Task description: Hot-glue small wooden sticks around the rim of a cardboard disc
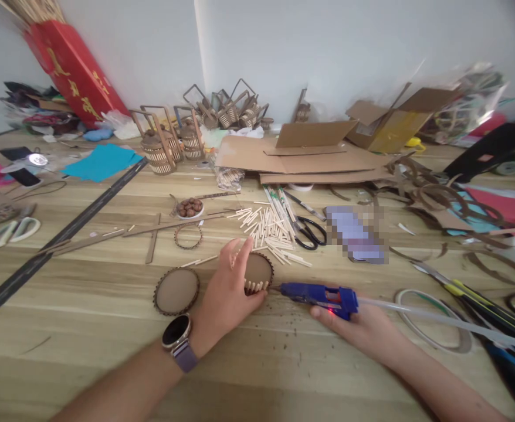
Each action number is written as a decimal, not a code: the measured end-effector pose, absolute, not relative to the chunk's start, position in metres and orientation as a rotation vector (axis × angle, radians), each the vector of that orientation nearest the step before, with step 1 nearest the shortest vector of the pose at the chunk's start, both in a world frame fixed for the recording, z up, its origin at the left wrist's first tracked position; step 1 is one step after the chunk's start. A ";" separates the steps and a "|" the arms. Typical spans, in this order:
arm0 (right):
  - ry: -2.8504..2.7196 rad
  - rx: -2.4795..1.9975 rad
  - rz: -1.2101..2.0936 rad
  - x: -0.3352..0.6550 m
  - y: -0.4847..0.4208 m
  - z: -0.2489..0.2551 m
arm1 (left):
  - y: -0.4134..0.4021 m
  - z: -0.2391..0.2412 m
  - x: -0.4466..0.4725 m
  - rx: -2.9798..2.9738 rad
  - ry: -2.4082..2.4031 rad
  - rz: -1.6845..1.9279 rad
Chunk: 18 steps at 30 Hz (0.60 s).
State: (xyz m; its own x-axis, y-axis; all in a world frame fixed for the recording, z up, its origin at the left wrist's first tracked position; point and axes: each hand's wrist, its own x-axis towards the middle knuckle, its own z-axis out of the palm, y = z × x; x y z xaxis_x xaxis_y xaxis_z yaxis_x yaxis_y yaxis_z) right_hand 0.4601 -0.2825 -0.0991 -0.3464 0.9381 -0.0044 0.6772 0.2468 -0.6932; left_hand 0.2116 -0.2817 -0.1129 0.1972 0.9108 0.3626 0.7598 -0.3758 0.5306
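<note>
My left hand [222, 290], with a watch on its wrist, grips a round cardboard base [261, 267] with a dark scalloped rim, thumb at the near edge and fingers across the far side. Short pale wooden sticks [256, 286] stand in a row along its near rim. My right hand [372, 328] is closed around a blue hot glue gun [314, 296], its nozzle at the base's right edge. A red light glows on the gun, and a long clear glue stick [416, 313] runs out of its back. A second round base [177, 291] lies flat beside my left hand.
Loose wooden sticks [268, 228] lie beyond the base, near black-handled scissors [312, 233] and a blurred phone [356, 234]. A bowl of brown nuts [190, 208] and thin brown strips sit left of them. Small lantern-like baskets [158, 155] and cardboard sheets [248, 155] stand behind.
</note>
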 end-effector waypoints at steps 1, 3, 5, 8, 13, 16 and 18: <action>-2.109 -1.480 0.845 0.460 -0.283 -0.100 | -0.282 -0.113 0.212 2.238 1.599 0.941; -2.108 -1.486 0.824 0.459 -0.283 -0.099 | -0.281 -0.113 0.212 2.243 1.596 0.945; -2.120 -1.492 0.832 0.457 -0.284 -0.096 | -0.281 -0.113 0.212 2.249 1.588 0.943; -2.146 -1.490 0.861 0.454 -0.284 -0.093 | -0.281 -0.113 0.212 2.245 1.588 0.939; -2.180 -1.469 0.828 0.452 -0.285 -0.092 | -0.281 -0.113 0.212 2.245 1.583 0.957; -2.194 -1.461 0.815 0.452 -0.284 -0.092 | -0.281 -0.113 0.212 2.240 1.579 0.968; -2.196 -1.453 0.812 0.451 -0.283 -0.092 | -0.281 -0.114 0.212 2.233 1.578 0.975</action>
